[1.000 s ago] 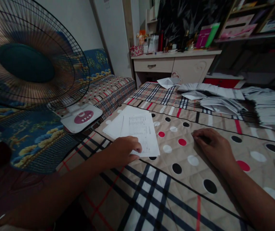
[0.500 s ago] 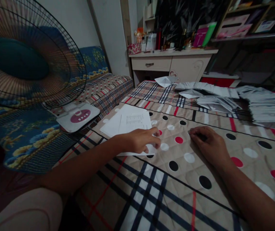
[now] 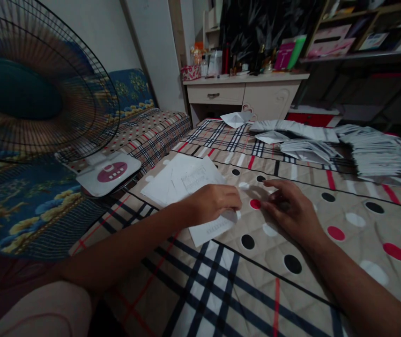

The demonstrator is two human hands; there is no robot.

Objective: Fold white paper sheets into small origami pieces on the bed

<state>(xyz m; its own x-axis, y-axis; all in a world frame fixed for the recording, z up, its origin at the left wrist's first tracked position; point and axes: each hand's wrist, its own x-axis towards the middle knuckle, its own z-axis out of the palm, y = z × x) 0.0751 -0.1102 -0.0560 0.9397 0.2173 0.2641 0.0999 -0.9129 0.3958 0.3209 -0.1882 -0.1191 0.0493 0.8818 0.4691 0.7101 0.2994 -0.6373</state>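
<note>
My left hand point(image 3: 211, 202) is closed on the right edge of a printed sheet of paper point(image 3: 200, 187) and has lifted and turned it off a small stack of white sheets point(image 3: 161, 183) on the quilt. My right hand point(image 3: 292, 209) lies palm down on the dotted quilt point(image 3: 292, 262) just right of the sheet, its fingers curled and reaching toward the paper's corner; I cannot make out anything in them.
A standing fan point(image 3: 35, 89) with a white control base point(image 3: 105, 173) is at the left. Piles of folded white paper point(image 3: 379, 157) lie at the far right of the quilt. A cluttered dresser point(image 3: 242, 91) stands behind, shelves to its right.
My left hand slid rightward across the sheet, gripped its edge and pulled it askew off the stack. My right hand shifted left toward the paper.
</note>
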